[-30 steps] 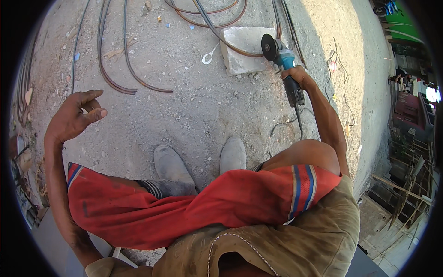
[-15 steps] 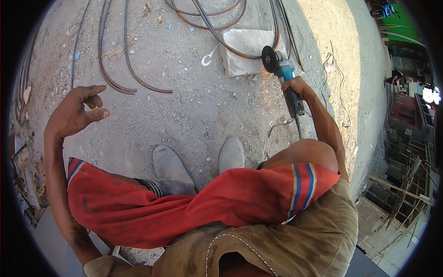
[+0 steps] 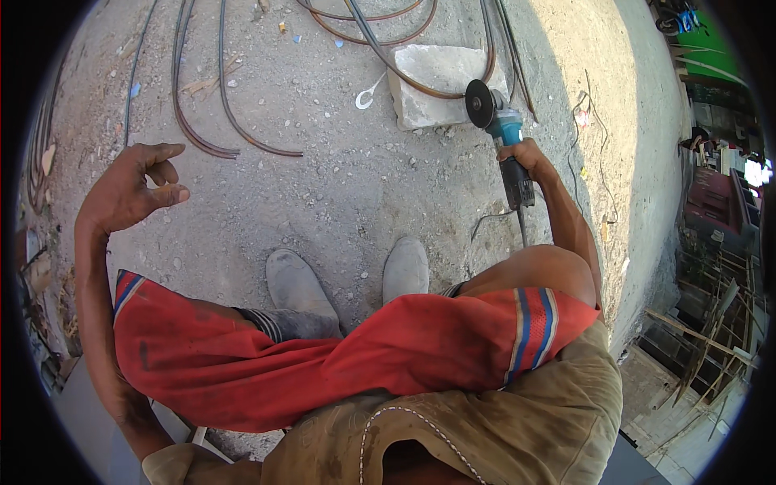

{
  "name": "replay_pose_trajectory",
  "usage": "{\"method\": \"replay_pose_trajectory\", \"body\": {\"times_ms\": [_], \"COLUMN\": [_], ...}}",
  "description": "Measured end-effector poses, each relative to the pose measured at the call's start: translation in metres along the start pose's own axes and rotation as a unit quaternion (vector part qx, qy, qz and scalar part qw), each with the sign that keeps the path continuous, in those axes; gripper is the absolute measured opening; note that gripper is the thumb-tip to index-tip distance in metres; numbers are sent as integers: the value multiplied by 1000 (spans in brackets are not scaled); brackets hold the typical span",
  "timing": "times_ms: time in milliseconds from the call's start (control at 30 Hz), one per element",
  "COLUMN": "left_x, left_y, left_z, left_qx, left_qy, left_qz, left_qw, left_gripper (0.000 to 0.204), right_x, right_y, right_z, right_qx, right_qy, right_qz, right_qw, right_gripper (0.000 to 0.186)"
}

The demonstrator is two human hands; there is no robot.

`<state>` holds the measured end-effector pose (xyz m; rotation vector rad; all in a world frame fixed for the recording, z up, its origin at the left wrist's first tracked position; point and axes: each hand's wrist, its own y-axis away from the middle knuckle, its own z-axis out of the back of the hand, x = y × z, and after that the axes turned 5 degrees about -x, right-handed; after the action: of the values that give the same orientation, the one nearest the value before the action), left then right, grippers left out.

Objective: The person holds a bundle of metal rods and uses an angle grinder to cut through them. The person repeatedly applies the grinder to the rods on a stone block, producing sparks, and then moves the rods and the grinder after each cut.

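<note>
Red shorts (image 3: 347,356): one pair, stretched over both bent knees; banded in blue and white near the hems.
Grey boots (image 3: 295,283): two, set apart on the dusty ground (image 3: 347,202); pointing away.
Power cable (image 3: 521,226): one, leaving the near end of the angle grinder (image 3: 508,133) and running back toward the right knee.
Left hand (image 3: 129,187): raised at left, well apart from the grinder; half curled at the fingers, with a gap to the thumb; grasping nothing visible.
Right hand (image 3: 524,158): wrapped around the grinder body; closed firmly at the fingers.
Angle grinder: one, teal and black; held out at right, ahead of the right knee, head pointing away.
Cutting disc (image 3: 480,103): one, dark and round; seen in front of the block's near right part, hiding some of it. Contact with block or rod: cannot tell.
Pale stone block (image 3: 444,73): one, lying just beyond the disc.
White ring-ended piece (image 3: 371,90): one, on the ground just left of the block.
Bent rod (image 3: 432,90): curves across the block and passes behind the disc.
Loose rods (image 3: 223,81): several beyond the left hand, curved; exact count uncertain.
Wooden poles (image 3: 711,331): several, crossed, far off at right.
</note>
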<state>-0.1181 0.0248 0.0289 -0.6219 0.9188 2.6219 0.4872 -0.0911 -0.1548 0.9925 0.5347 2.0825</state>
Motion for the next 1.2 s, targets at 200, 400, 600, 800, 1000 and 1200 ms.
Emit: {"method": "replay_pose_trajectory", "body": {"times_ms": [200, 400, 600, 800, 1000, 1200], "left_x": [-11, -7, -6, -8, -6, -6], "left_y": [2, 4, 7, 6, 7, 7], "left_z": [3, 4, 4, 5, 5, 5], "left_qx": [-16, -17, -12, -14, -13, -13], "left_qy": [-10, -3, -13, -12, 2, -9], "left_qz": [3, 10, 9, 8, 25, 19], "left_qw": [1000, 1000, 1000, 1000, 1000, 1000], "left_gripper": [64, 62, 63, 65, 65, 65], "right_x": [26, 35, 38, 37, 35, 28], "right_y": [-11, -22, -17, -20, -22, -20], "right_z": [8, 3, 4, 1, 2, 4], "right_qx": [-7, 4, 0, 0, 4, 8], "right_qy": [14, -4, 14, 16, 13, 6], "right_qz": [8, 10, 3, 5, 2, -5], "right_qw": [1000, 1000, 1000, 1000, 1000, 1000], "right_gripper": [22, 22, 23, 23, 21, 19]}}
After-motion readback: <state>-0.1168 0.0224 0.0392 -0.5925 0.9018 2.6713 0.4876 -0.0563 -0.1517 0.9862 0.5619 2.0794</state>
